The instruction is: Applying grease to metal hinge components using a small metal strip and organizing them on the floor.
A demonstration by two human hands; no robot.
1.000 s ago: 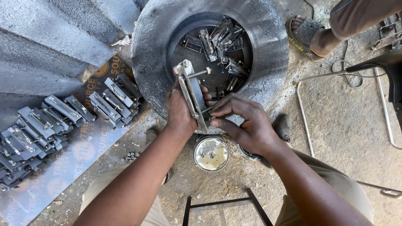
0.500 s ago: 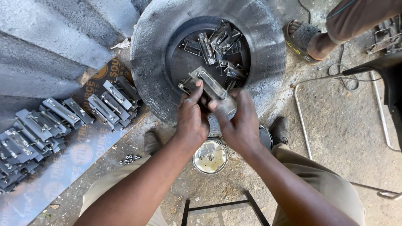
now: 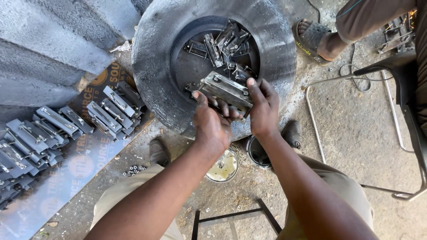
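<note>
Both hands hold one grey metal bracket [image 3: 224, 91] with bolts on it, lying crosswise over the near rim of a tyre [image 3: 151, 58]. My left hand [image 3: 211, 124] grips its left end from below. My right hand [image 3: 263, 109] clasps its right end, thumb on top. Several similar metal pieces [image 3: 224, 42] lie in the tyre's dark centre hollow, just beyond the bracket.
Rows of finished metal brackets [image 3: 66, 124] lie on a printed board [image 3: 80, 173] at left. A small round tin [image 3: 222, 166] and a dark bowl [image 3: 257, 153] sit by my feet. Another person's sandalled foot [image 3: 313, 38] is at top right, beside a metal chair frame [image 3: 396, 133].
The bracket went from upright in my hands to lying flat and crosswise over the tyre's rim. Both hands moved up toward the tyre with it.
</note>
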